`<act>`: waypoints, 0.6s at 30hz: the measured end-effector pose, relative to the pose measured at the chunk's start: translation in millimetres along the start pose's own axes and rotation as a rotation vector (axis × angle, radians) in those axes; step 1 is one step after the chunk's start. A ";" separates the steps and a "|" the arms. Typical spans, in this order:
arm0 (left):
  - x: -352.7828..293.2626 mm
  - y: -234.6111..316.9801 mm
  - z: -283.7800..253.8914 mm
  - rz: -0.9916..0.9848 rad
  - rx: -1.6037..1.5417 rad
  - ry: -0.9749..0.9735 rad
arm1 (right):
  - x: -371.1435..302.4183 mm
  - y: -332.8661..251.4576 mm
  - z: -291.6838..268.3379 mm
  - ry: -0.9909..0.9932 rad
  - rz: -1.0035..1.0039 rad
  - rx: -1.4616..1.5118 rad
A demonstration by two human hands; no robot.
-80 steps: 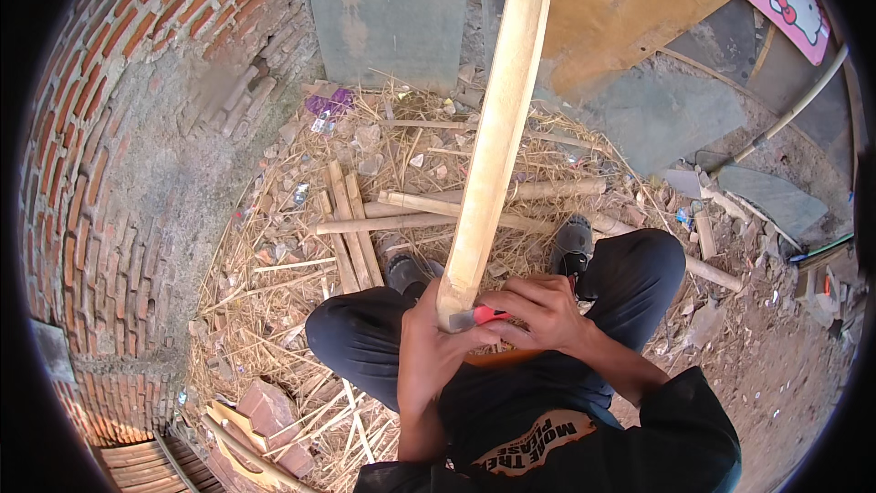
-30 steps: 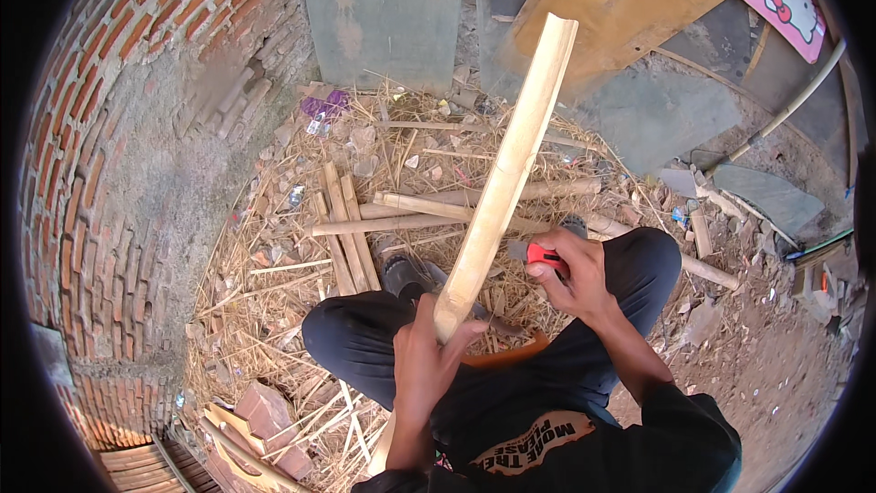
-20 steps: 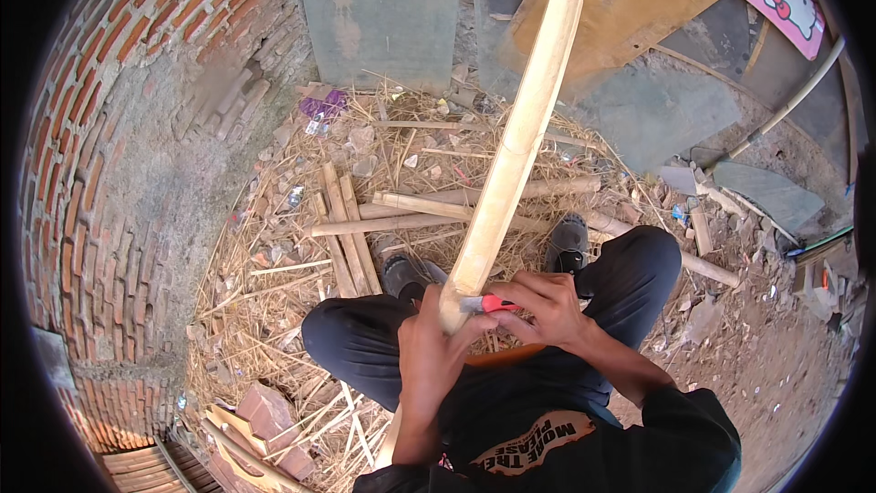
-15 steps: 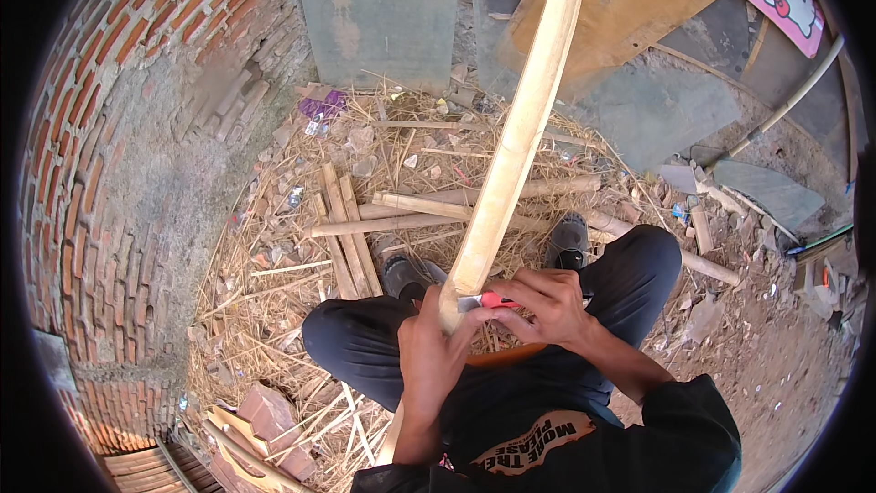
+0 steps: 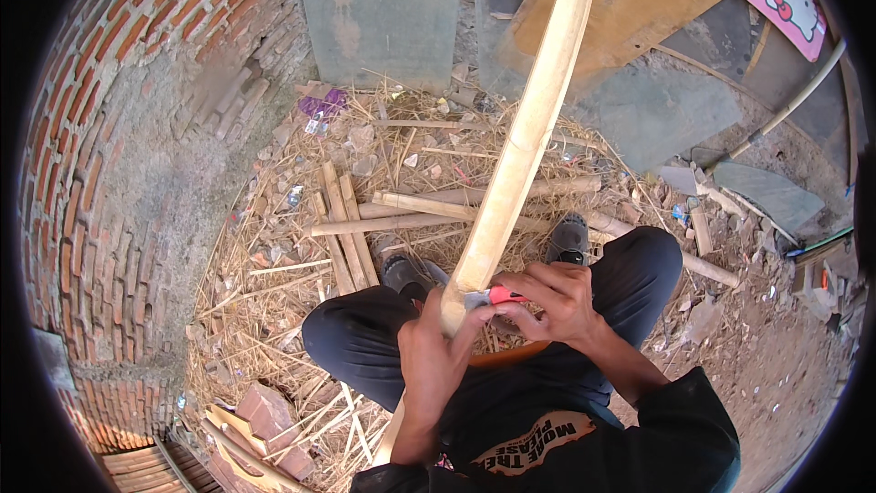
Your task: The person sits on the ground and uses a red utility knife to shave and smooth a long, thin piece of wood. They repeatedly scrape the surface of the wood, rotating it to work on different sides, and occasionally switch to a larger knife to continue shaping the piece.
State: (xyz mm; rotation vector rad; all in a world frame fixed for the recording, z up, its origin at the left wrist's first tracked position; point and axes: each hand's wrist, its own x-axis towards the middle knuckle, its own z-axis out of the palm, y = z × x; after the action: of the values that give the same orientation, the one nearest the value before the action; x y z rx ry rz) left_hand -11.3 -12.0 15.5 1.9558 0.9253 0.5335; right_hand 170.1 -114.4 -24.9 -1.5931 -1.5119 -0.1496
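Note:
A long split bamboo piece [image 5: 522, 146] slants up and away from my lap, its hollow side facing up. My left hand [image 5: 427, 345] is wrapped round its lower part, with the thumb toward the blade. In my right hand [image 5: 558, 301] is a knife [image 5: 502, 295] with a red handle. Its short, flat metal blade lies against the inside of the bamboo, near a node just above my left hand. The tip of my left thumb is close to the knife, and whether it touches cannot be made out. The lower end of the bamboo passes under my left forearm.
Several bamboo strips [image 5: 350, 224] and poles [image 5: 557, 188] lie on straw and rubble between and beyond my feet. A brick wall [image 5: 100, 219] stands at the left. Grey boards [image 5: 379, 18] and a brown sheet [image 5: 630, 0] lean at the back.
The upper end of the bamboo has swung slightly to the right. The knife and my right hand have shifted a little to the right with it.

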 end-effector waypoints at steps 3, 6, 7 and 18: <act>0.2 -1.3 0.0 -0.008 0.013 0.005 | 4.5 -1.1 -2.9 -0.002 -0.014 -0.010; -1.4 -1.3 0.6 -0.009 0.028 0.008 | 4.9 -0.4 -4.6 0.010 -0.012 -0.016; -1.9 -0.4 0.4 -0.011 0.029 0.009 | 4.9 -0.3 -5.6 0.011 -0.008 -0.017; -8.6 2.9 -0.8 -0.051 0.061 -0.012 | 11.8 3.1 -21.9 0.070 0.099 -0.047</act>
State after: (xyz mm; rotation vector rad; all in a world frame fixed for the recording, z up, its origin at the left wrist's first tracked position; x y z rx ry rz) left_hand -16.1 -19.3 18.3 1.9826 0.9913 0.4689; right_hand 186.0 -119.7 -6.2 -1.6795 -1.3821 -0.1837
